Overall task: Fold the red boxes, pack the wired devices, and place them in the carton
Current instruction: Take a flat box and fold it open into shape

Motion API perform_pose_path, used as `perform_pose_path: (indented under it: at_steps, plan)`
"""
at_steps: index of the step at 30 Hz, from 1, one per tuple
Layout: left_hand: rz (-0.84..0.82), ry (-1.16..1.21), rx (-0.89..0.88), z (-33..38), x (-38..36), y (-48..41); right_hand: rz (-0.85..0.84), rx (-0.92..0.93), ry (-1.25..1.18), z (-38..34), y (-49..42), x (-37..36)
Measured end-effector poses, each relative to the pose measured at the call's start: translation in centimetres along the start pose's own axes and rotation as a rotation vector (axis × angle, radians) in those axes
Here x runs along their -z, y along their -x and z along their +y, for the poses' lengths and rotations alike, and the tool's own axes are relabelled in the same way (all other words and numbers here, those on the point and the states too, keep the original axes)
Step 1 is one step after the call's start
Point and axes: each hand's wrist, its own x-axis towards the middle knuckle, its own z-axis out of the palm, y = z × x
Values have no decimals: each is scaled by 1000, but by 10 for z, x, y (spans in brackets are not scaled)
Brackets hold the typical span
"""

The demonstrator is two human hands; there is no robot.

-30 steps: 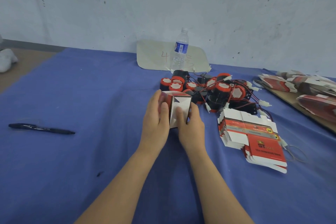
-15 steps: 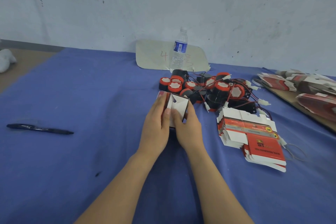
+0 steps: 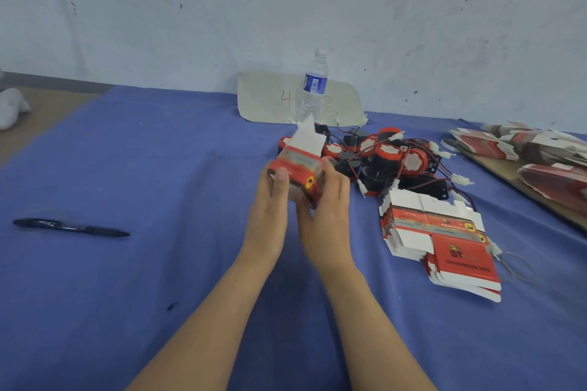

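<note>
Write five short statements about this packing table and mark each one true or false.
1. The left hand and the right hand both hold one red box. True.
2. The box's white flap is tucked shut. False: it stands up, open.
3. The pen lies to the right of the hands. False: it lies on the blue cloth to their left.
4. The water bottle stands upright behind the wired devices. True.
5. A stack of flat boxes lies to the right of the hands. True.
</note>
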Motion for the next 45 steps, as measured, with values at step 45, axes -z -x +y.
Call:
perform_pose_path:
  at_steps: [45]
  plan:
    - [85,-302,188,-17,20,-7,-347,-503,-143,10,-5,6]
